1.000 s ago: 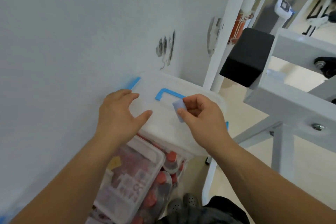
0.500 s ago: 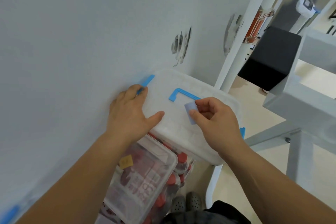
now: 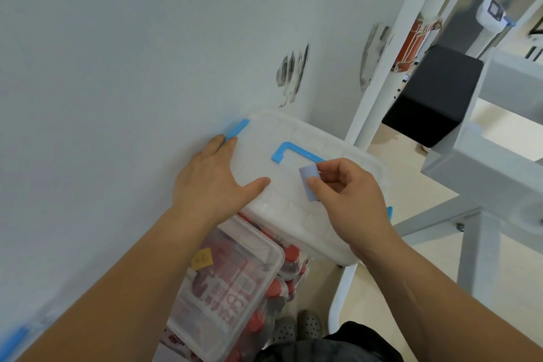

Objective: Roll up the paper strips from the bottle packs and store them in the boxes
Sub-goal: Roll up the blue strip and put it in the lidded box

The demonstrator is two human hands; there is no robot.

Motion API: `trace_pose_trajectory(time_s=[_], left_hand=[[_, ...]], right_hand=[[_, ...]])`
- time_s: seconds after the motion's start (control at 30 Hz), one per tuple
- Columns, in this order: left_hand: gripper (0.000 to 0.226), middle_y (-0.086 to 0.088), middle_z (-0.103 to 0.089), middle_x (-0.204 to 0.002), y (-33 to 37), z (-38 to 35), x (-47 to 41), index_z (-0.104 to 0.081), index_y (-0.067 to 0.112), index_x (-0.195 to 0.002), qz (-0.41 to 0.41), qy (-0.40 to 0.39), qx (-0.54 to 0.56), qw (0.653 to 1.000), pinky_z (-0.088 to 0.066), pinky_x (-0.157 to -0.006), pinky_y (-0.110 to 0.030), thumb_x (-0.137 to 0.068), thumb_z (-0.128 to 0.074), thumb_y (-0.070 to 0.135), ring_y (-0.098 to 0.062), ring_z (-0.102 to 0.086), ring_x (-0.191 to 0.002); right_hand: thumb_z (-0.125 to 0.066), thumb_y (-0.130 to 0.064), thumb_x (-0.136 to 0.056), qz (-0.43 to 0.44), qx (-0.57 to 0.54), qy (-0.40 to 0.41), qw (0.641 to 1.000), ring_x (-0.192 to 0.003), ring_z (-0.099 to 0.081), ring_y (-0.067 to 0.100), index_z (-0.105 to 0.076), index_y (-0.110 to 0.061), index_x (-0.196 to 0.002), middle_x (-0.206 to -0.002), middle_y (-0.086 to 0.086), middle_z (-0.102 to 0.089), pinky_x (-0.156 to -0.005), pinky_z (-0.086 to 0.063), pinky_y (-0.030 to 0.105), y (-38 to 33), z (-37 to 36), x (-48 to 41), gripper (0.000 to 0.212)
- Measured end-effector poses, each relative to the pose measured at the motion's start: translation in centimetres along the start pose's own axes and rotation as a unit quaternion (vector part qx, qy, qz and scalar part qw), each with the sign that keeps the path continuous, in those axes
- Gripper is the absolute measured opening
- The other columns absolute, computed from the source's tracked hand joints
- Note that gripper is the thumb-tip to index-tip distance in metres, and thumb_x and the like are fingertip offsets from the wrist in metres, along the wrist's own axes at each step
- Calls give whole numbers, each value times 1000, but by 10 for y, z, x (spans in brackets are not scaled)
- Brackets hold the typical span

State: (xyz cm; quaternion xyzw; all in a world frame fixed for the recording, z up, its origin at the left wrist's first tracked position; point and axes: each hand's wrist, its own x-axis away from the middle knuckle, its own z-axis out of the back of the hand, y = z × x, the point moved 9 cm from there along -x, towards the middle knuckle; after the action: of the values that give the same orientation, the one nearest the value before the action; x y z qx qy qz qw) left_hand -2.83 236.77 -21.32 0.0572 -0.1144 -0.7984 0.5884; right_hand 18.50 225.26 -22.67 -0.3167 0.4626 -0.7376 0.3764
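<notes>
The left hand [image 3: 214, 182] lies spread and flat on the left part of the frosted white box [image 3: 282, 206]. Its thumb is splayed across the lid and its fingertips are at the blue left latch [image 3: 235, 132]; it grips nothing. The right hand [image 3: 349, 200] hovers over the lid's right half, just near of the blue handle [image 3: 293, 151]. It pinches the pale blue paper strip [image 3: 310, 181] between thumb and forefinger, the other fingers curled in.

The step in hand looks like opening this box so the strip can go in. Doing it well probably means flipping the left latch with the fingers already on it while the palm steadies the lid. The right pinch should stay firm, so that a rolled strip cannot spring loose. The right latch [image 3: 389, 213] would have to be freed as well, awkward with that hand occupied. The box sits at the edge of the white table [image 3: 117, 67] and may slide if pushed.

Much is hard to read. The lid is too cloudy to show any contents. It is unclear whether the strip is rolled or merely folded, and whether either latch is fastened. The right wrist hides most of the right latch. Nearer and lower, a clear box [image 3: 235, 282] holds red-capped bottles [image 3: 291, 253], partly covered by the left forearm.
</notes>
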Motion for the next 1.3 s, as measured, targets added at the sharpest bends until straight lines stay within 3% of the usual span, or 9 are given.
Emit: trace_pose_trajectory(time_s=[0.13, 0.23, 0.4, 0.53, 0.67, 0.83, 1.03, 1.23, 1.3], left_hand=[[116, 8, -17, -163, -7, -5, -1, -19, 24, -155, 25, -22, 19, 999, -35, -112, -39, -63, -50, 89, -15, -31, -145], [114, 5, -24, -160, -2, 0, -8, -25, 23, -153, 18, -18, -15, 1000, -39, -109, -41, -63, -47, 91, -19, -35, -142], [92, -4, -40, -146, 12, 16, -5, -38, 28, -146, -13, 68, -110, 992, -39, -101, -47, -73, -44, 84, -30, -42, -126], [69, -5, -59, -127, 44, 26, 14, -61, 23, -130, -136, 132, -40, 981, -43, -97, -47, -79, -53, 69, -30, -52, -116], [63, 2, -68, -109, 93, 17, 48, -71, 23, -115, -270, 64, 91, 956, -50, -92, -43, -73, -60, 68, -21, -60, -104], [63, 11, -65, -106, 124, -12, 74, -73, 31, -110, -326, -38, 72, 942, -48, -94, -36, -63, -66, 73, -11, -55, -103], [46, 10, -63, -93, 132, -26, 78, -78, 27, -96, -352, -26, 75, 933, -51, -80, -40, -60, -84, 56, -14, -57, -89], [33, 7, -67, -91, 137, -21, 87, -79, 22, -90, -387, 14, 100, 917, -50, -78, -37, -68, -77, 47, -14, -60, -86], [31, 7, -69, -93, 138, -20, 88, -78, 22, -90, -381, 15, 112, 918, -50, -81, -34, -69, -76, 45, -12, -59, -88]], right_hand=[[-73, -34, -92, -7, -9, 5, 1000, -86, -68, 3, -69, -29, -104, -96, -15, -72, -73, -53, 17, 3, 1, 2, 14], [-74, -34, -91, -7, -17, 13, 1000, -86, -69, 4, -69, -28, -103, -96, -14, -72, -77, -56, 22, -1, 0, 0, 15], [-76, -28, -89, -15, -67, 14, 998, -84, -71, 7, -72, -26, -103, -92, -11, -73, -82, -63, 30, -4, 8, -4, 14], [-76, -29, -89, 12, -60, 29, 998, -83, -72, 4, -72, -29, -102, -91, -13, -75, -77, -62, 23, -10, 31, 6, 13], [-77, -28, -87, 20, -41, 60, 997, -80, -73, 6, -72, -28, -100, -90, -11, -76, -73, -60, 21, -5, 63, 21, 14], [-77, -24, -88, 4, -43, 74, 996, -83, -72, 5, -72, -33, -96, -90, -11, -75, -77, -60, 22, 20, 91, 36, 13], [-78, -19, -87, -5, -77, 68, 995, -83, -73, 11, -72, -33, -93, -89, -6, -77, -76, -61, 26, 41, 99, 39, 16], [-77, -23, -88, 5, -79, 65, 995, -80, -68, 1, -73, -24, -101, -90, -10, -75, -74, -58, 21, 50, 95, 40, 14], [-77, -23, -88, 4, -86, 67, 994, -84, -70, 5, -74, -23, -102, -91, -9, -76, -79, -60, 25, 51, 97, 39, 15]])
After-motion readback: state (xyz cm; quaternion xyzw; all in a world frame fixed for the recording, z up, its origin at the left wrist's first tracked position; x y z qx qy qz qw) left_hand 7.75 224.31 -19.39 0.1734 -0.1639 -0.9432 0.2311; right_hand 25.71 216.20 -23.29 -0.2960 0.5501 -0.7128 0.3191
